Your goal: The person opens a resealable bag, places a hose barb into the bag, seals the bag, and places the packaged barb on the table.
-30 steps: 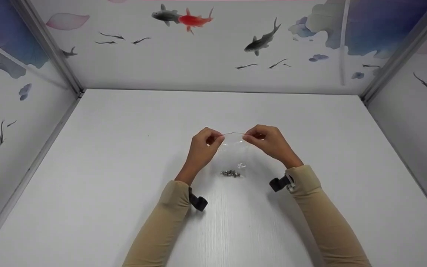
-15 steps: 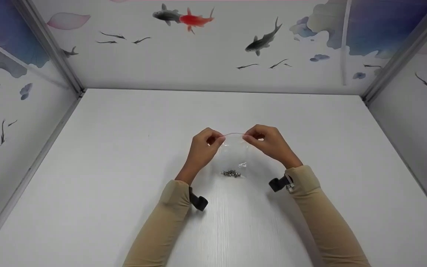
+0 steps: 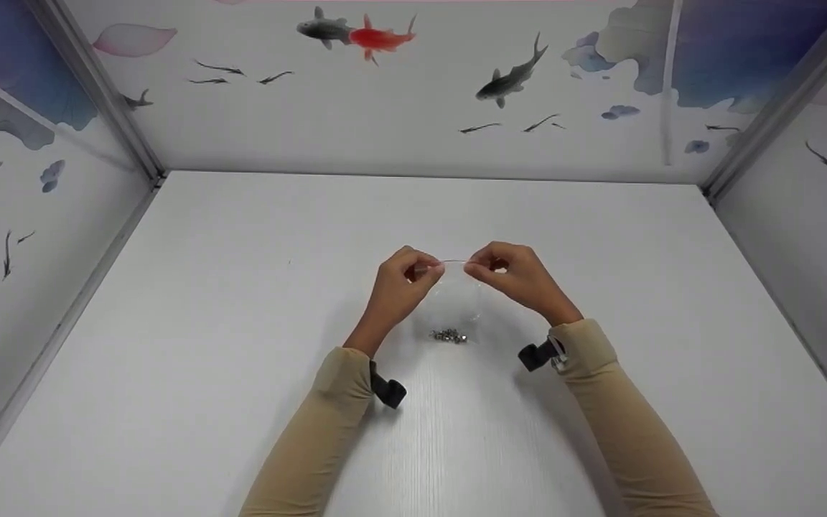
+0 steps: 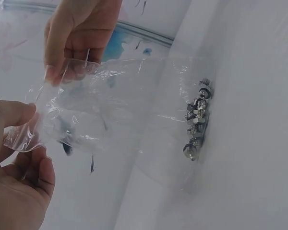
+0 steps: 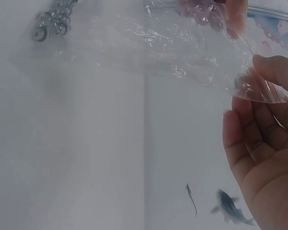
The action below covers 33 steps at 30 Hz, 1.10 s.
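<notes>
A clear plastic bag (image 4: 129, 91) hangs between my two hands, with a small heap of silvery metal fittings (image 4: 198, 120) at its bottom; several show hex nuts and dark rings. My left hand (image 3: 399, 291) pinches the left part of the bag's top edge between thumb and fingers. At the other end of that edge, my right hand (image 3: 521, 280) pinches the plastic the same way. Little space separates the fingertips, and a thin line of bag rim spans it. In the right wrist view, the bag's see-through film (image 5: 182, 57) runs from the fingers toward the fittings.
A white tabletop (image 3: 169, 323) lies beneath the hands. Behind it and at both sides stand panels (image 3: 399, 115) printed with fish and flowers, joined by grey metal posts (image 3: 97, 86). Each tan sleeve carries a black wrist camera (image 3: 388, 393).
My hands have come slightly closer together, the left shifting a little to the right. The bag's top edge between them, arched before, is now shorter and nearly straight.
</notes>
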Each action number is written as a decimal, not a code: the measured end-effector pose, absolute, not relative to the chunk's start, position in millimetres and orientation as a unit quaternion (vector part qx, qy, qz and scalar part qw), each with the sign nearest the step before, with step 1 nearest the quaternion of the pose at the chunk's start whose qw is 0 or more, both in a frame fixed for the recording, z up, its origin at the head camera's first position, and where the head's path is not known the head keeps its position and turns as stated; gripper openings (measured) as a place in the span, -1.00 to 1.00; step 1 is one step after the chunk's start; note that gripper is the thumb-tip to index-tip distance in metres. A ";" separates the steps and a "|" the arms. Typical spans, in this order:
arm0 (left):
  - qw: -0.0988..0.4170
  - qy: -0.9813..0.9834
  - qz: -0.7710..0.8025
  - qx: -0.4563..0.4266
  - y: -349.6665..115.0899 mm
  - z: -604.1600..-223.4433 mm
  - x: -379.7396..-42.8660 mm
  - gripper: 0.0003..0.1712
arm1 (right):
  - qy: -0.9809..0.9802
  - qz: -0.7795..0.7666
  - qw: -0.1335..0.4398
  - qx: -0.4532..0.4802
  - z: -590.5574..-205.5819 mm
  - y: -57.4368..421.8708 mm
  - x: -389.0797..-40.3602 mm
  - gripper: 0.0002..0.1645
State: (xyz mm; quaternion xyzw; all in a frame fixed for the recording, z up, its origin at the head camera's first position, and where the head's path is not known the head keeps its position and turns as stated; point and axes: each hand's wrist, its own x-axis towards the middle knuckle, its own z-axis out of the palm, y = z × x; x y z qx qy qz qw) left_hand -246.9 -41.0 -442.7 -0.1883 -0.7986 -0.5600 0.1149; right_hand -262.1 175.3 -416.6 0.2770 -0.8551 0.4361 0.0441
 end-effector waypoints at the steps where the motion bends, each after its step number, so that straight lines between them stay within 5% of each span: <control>1: 0.118 -0.799 -0.558 -0.189 -40.7 -443.3 -247.1 -0.84 | -0.855 0.437 0.044 0.277 -416.9 174.6 -261.7 -0.80; 33: 0.097 -0.795 -0.569 -0.186 -36.0 -439.2 -244.3 -0.88 | -0.856 0.425 0.032 0.292 -416.1 168.0 -260.4 -0.81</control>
